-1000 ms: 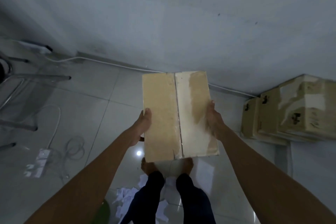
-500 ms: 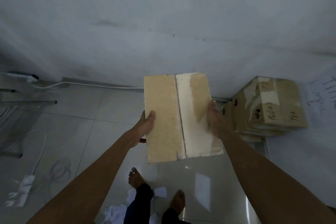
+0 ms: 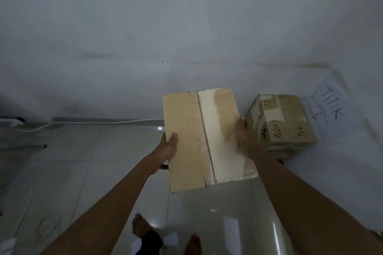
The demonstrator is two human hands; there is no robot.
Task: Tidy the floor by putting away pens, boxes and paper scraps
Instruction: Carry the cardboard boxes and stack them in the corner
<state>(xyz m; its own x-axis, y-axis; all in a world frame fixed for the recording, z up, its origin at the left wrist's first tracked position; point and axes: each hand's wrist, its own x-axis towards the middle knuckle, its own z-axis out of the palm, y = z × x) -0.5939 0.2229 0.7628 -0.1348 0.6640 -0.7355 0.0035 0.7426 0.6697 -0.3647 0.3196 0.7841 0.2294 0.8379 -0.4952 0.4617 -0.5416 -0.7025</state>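
I hold a closed tan cardboard box (image 3: 204,136) in front of me with both hands, its taped top seam facing up. My left hand (image 3: 166,149) grips its left side, thumb on top. My right hand (image 3: 243,136) grips the right side. Just beyond the right hand, a stack of taped cardboard boxes (image 3: 284,122) with handwriting stands on the floor against the wall. A white paper scrap (image 3: 171,240) lies on the tiles by my feet.
A white wall (image 3: 186,27) rises close ahead, with black handwriting (image 3: 329,105) at the right. A white cable (image 3: 93,122) runs along its base. A metal chair leg (image 3: 27,146) and a coiled cord (image 3: 49,225) occupy the floor at left.
I have stepped forward and turned right while carrying the box. The stacked boxes now sit nearer the centre, beside my right hand. The paper scraps have slipped out of the bottom of view.
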